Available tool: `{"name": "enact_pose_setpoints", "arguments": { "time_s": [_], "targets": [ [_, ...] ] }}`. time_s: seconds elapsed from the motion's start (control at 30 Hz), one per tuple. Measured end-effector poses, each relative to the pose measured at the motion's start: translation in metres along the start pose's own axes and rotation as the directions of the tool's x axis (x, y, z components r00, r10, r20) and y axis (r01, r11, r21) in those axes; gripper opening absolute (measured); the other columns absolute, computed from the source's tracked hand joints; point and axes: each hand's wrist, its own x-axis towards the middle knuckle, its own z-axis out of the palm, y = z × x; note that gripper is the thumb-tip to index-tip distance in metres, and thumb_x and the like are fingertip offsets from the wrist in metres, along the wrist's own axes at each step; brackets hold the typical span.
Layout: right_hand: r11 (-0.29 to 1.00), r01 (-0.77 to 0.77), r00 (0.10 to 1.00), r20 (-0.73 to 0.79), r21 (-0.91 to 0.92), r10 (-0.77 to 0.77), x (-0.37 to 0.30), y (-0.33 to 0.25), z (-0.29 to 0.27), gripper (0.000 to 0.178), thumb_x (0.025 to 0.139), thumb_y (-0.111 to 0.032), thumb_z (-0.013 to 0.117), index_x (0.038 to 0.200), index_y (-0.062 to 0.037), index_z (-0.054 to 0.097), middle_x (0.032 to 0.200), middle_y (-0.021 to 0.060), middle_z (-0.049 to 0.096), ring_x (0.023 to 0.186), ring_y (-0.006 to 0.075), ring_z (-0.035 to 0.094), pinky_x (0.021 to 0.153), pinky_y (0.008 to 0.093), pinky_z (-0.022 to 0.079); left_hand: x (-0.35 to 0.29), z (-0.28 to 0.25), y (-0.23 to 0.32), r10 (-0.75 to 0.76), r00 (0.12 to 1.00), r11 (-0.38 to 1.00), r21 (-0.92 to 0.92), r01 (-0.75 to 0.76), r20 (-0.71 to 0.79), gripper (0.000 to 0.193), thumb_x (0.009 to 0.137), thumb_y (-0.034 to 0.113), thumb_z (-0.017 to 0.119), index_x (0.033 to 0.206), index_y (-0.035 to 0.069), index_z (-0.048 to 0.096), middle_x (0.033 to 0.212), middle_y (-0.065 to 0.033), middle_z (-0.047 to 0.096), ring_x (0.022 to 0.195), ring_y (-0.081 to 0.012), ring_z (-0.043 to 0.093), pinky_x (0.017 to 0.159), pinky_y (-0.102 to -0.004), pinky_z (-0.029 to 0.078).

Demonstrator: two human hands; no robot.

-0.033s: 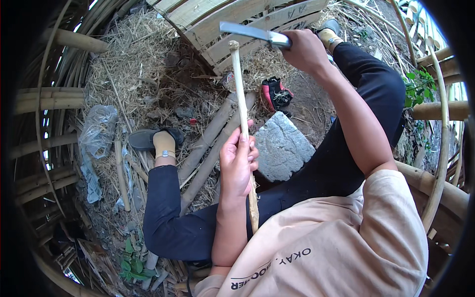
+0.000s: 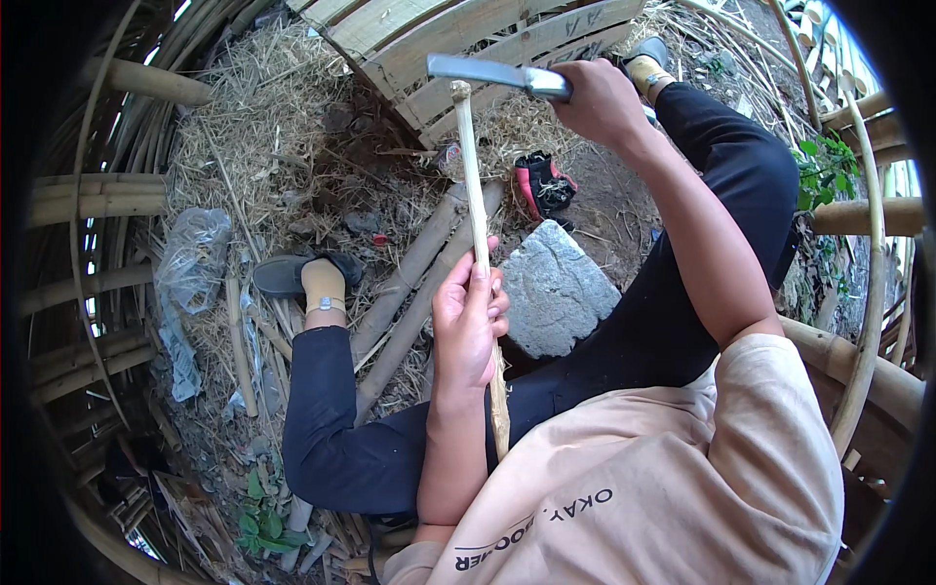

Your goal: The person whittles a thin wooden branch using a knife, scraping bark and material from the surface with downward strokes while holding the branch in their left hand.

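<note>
A pale peeled stick (image 2: 470, 161) with a knobbed top end stands nearly upright in front of me. My left hand (image 2: 470, 317) is closed around its middle, thumb along the wood. The lower end reaches down to my shirt. In my right hand (image 2: 604, 102) is a knife with a broad, straight metal blade (image 2: 478, 71), gripped by its handle, which my fingers mostly hide. The blade points left and lies across the picture just above the stick's knob. Whether blade and wood touch, I cannot tell.
A rough grey stone block (image 2: 556, 288) lies between my legs, with a red and black glove-like item (image 2: 544, 185) beyond it. Bamboo poles (image 2: 414, 283) cross the straw-strewn ground. A slatted wooden crate (image 2: 419, 58) stands ahead; a clear plastic bag (image 2: 195, 258) lies left.
My right hand and the knife have shifted slightly left and a little downward. The left hand and the stick have hardly moved.
</note>
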Motion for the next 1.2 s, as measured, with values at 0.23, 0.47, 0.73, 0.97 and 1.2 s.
{"name": "enact_pose_setpoints", "arguments": {
  "time_s": [0.23, 0.47, 0.73, 0.97, 1.2],
  "targets": [
    [0.998, 0.055, 0.971, 0.236, -0.039, -0.044, -0.012, -0.002, -0.001, 0.020, 0.071, -0.014, 0.066, 0.089, -0.0093, 0.074, 0.080, 0.0176, 0.070, 0.078, 0.0358, 0.070, 0.075, 0.0456, 0.058, 0.003, 0.001, -0.004, 0.037, 0.999, 0.998, 0.059, -0.037, -0.001, 0.037, 0.107, 0.017, 0.047, 0.142, 0.005, 0.049, 0.082, 0.0039, 0.046, 0.057, 0.0015, 0.034, 0.045, -0.0120, 0.027],
    [0.977, 0.013, 0.988, 0.155, -0.214, 0.021, -0.009, 0.001, -0.004, 0.016, 0.072, -0.014, 0.063, 0.083, -0.0067, 0.073, 0.076, 0.0182, 0.069, 0.072, 0.0374, 0.070, 0.070, 0.0450, 0.058, 0.000, 0.006, -0.011, 0.041, 0.999, 0.994, 0.104, -0.043, 0.021, 0.038, 0.108, 0.020, 0.046, 0.143, 0.006, 0.049, 0.078, 0.0049, 0.043, 0.055, 0.0016, 0.032, 0.045, -0.0130, 0.024],
    [0.954, 0.119, 0.965, -0.196, -0.276, -0.177, 0.002, 0.011, 0.013, 0.013, 0.079, -0.009, 0.060, 0.083, -0.0108, 0.073, 0.075, 0.0118, 0.071, 0.069, 0.0298, 0.071, 0.064, 0.0412, 0.055, -0.001, 0.008, -0.008, 0.044, 0.998, 0.998, 0.042, -0.046, 0.044, 0.037, 0.108, 0.018, 0.045, 0.142, 0.004, 0.049, 0.078, 0.0052, 0.042, 0.055, 0.0013, 0.032, 0.044, -0.0135, 0.024],
    [0.975, 0.051, 0.982, -0.166, -0.216, -0.088, 0.003, 0.013, 0.011, 0.020, 0.076, -0.013, 0.064, 0.091, -0.0140, 0.076, 0.077, 0.0124, 0.071, 0.072, 0.0311, 0.071, 0.069, 0.0420, 0.057, 0.002, 0.007, -0.012, 0.029, 0.998, 0.999, 0.027, -0.031, 0.060, 0.035, 0.108, 0.019, 0.046, 0.139, 0.003, 0.051, 0.079, 0.0049, 0.045, 0.055, 0.0012, 0.033, 0.045, -0.0144, 0.024],
    [0.986, -0.095, 0.995, 0.049, 0.136, 0.089, 0.002, 0.005, -0.009, 0.028, 0.084, -0.031, 0.072, 0.100, -0.0093, 0.077, 0.082, 0.0204, 0.071, 0.078, 0.0357, 0.071, 0.075, 0.0442, 0.057, -0.001, 0.011, -0.007, 0.034, 0.997, 0.999, 0.026, -0.036, 0.069, 0.037, 0.106, 0.017, 0.048, 0.141, 0.004, 0.050, 0.081, 0.0035, 0.044, 0.058, 0.0007, 0.033, 0.045, -0.0125, 0.025]
  ]
}}
